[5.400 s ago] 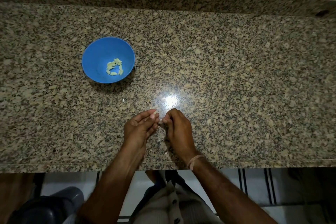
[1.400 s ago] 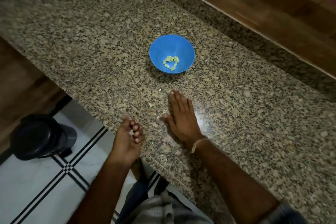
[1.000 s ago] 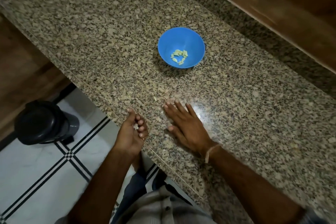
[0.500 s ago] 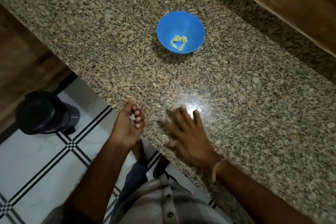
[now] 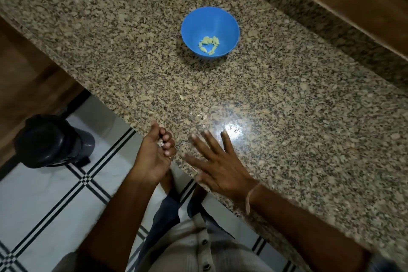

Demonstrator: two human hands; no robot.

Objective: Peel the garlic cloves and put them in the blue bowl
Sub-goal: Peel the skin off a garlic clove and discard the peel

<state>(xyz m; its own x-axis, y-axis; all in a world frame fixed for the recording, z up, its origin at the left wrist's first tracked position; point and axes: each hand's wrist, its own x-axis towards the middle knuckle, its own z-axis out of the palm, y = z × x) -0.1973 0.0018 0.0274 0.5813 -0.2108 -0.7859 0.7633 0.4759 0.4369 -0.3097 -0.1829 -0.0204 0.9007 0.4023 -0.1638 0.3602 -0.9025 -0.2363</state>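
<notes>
Left hand (image 5: 154,157) cups what look like peels (image 5: 160,143) just beside the flat, spread right hand (image 5: 218,168), catching sweepings.

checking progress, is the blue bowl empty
No, the blue bowl holds a small cluster of peeled garlic cloves at its bottom.

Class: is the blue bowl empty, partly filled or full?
Partly filled: a small cluster of peeled garlic cloves lies on the bottom of the blue bowl, far below its rim.
</notes>
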